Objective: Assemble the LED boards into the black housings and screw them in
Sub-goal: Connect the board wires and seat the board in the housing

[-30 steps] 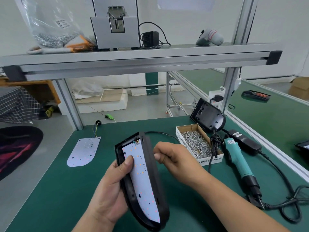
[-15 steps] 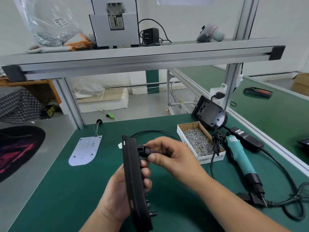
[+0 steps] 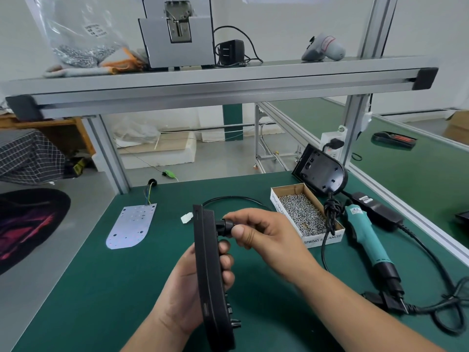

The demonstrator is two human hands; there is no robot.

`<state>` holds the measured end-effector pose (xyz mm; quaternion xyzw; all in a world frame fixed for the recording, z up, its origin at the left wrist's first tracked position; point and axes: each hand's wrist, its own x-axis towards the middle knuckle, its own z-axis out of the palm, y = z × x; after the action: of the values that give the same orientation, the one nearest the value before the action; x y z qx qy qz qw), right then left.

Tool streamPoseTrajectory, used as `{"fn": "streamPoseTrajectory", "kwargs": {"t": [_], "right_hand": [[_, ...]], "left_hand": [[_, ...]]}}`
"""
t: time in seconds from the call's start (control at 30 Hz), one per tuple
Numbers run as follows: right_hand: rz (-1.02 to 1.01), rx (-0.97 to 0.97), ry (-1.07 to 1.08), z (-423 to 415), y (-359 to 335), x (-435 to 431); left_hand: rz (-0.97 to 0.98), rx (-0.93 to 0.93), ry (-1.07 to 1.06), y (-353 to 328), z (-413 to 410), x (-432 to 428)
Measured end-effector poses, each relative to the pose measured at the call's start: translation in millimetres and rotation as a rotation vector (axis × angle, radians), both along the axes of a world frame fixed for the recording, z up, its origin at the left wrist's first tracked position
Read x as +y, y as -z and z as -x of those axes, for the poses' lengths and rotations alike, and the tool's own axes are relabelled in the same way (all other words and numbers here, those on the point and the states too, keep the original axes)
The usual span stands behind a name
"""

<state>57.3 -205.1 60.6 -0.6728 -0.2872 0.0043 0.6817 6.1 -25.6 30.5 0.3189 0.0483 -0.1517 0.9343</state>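
Black housing (image 3: 210, 275): slim, matte, held on edge over near centre of green mat (image 3: 101, 288).
Left hand (image 3: 187, 290): fingers curled round housing's right side.
Right hand (image 3: 264, 232): thumb and fingers pinching black plug (image 3: 223, 226) at housing's far end.
LED board (image 3: 132, 224): white, flat, far left.

Housing (image 3: 209, 270) was black plastic, matt, fine grain on edge. Plug (image 3: 224, 226) on its back looked smoother, slight sheen. LED board (image 3: 132, 226) was pale thin sheet, smooth, faint violet gloss. Desk (image 3: 101, 301) had green mat, matt, even. Box (image 3: 314, 242) was cardboard, brown inside, white printed outside. Screws (image 3: 302, 217) were bright shiny metal. Screwdriver (image 3: 363, 237) was teal plastic, smooth, half-glossy. Second housing (image 3: 319, 171) showed soft shine. Shelf (image 3: 203, 80) was grey aluminium, matt.
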Motion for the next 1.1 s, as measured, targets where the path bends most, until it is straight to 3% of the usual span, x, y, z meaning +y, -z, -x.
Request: {"fn": "streamPoseTrajectory", "kwargs": {"t": [0.33, 0.67, 1.1], "right_hand": [[0.0, 0.015, 0.019, 2, -5, 3], [0.149, -0.044, 0.091, 2, -11, 2], [0.171, -0.059, 0.098, 9, -13, 4]], "left_hand": [[-0.098, -0.035, -0.032, -8, -2, -5], [-0.287, -0.101, -0.079, -15, 0, -9], [-0.211, -0.083, -0.072, -14, 3, -6]]}}
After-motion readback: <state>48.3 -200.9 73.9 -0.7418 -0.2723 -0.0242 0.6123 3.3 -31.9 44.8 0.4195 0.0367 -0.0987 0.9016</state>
